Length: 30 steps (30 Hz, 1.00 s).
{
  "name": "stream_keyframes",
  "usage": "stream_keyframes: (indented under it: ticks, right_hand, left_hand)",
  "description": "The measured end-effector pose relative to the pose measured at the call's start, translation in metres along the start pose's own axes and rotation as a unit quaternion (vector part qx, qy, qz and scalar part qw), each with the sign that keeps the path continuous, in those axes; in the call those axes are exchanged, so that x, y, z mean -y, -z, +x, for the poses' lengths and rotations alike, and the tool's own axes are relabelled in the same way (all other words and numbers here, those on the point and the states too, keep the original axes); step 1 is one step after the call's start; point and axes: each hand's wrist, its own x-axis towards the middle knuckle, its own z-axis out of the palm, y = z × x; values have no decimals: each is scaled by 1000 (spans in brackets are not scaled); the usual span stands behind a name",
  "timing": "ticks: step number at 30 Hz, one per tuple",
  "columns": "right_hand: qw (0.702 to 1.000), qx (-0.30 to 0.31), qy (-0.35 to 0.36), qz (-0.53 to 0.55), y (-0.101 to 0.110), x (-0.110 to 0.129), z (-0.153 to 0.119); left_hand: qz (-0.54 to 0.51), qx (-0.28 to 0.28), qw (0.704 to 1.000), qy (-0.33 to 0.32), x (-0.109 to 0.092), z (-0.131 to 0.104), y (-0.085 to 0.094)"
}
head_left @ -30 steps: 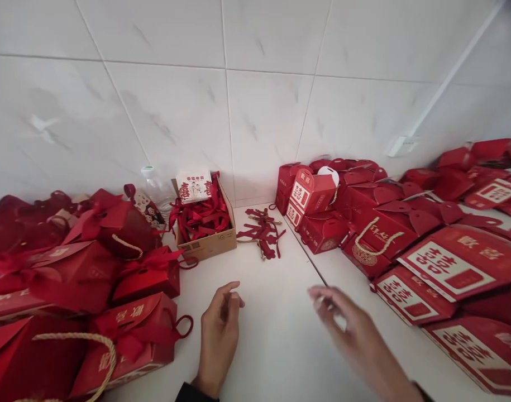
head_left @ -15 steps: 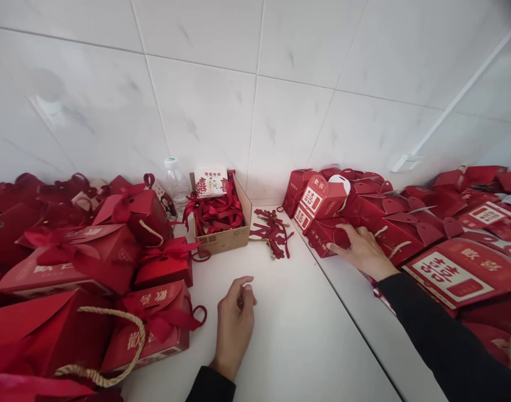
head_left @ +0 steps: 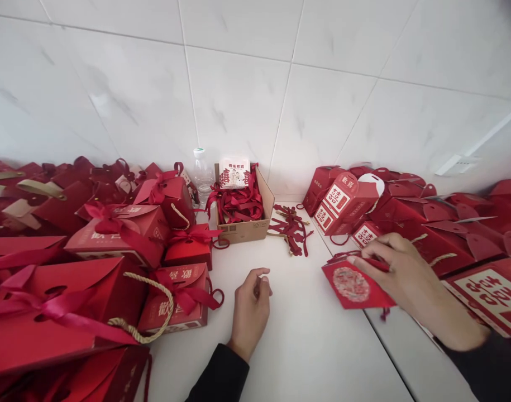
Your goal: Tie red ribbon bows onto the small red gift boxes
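My right hand (head_left: 410,285) grips the top of a small red box (head_left: 350,283) with a round pale floral pattern on its side, held over the seam of the white tabletop. My left hand (head_left: 252,307) hovers above the table's middle, its fingers curled and thumb near the index finger, with nothing between them. Beyond my left hand, red knotted cords (head_left: 291,226) lie beside a cardboard box (head_left: 249,230) of red ribbons (head_left: 240,206). A card with red characters (head_left: 234,173) rests on the ribbons.
Red gift boxes with ribbon bows (head_left: 121,231) crowd the left side. More red boxes (head_left: 343,204) fill the right. A clear bottle (head_left: 201,176) stands beside the cardboard box, near the tiled wall (head_left: 238,84). A white socket strip (head_left: 458,166) is on the wall.
My right hand has lifted a small red box from the right-hand group and brought it nearer. The view has turned left. My left hand keeps its curled pose.
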Motion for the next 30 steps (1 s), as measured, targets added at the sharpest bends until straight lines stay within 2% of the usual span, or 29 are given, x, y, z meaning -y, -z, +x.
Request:
stream_keyframes:
  ticks: [6,9,11,13,18,23,26,30]
  right_hand:
    - [977,137,120,116,-10,90,-28]
    - [953,197,157,171,-3,117,-18]
    - [951,196,133,197,-2,125,3]
    - [965,167,91,181,-9,128,29]
    - [976,161,76,122,-57,144,85]
    - [975,199,61,75,-99,160,114]
    - [972,217,52,70,-104,161,124]
    - [974,198,37,101,-90,158,126]
  left_hand:
    - [-28,-31,999,-21,-5,-3,2]
    - [-52,-22,998,-29,-6,-4,4]
    - [-68,-2,997,-21,-7,-4,5]
    - [-82,25,996,-6,-9,-4,6]
    - [-102,91,991,7,-14,-7,8]
    - [-104,107,989,-2,-13,-7,8]
    - [-103,111,988,-12,-13,-5,8]
    - [-96,113,989,-27,-14,-3,9]
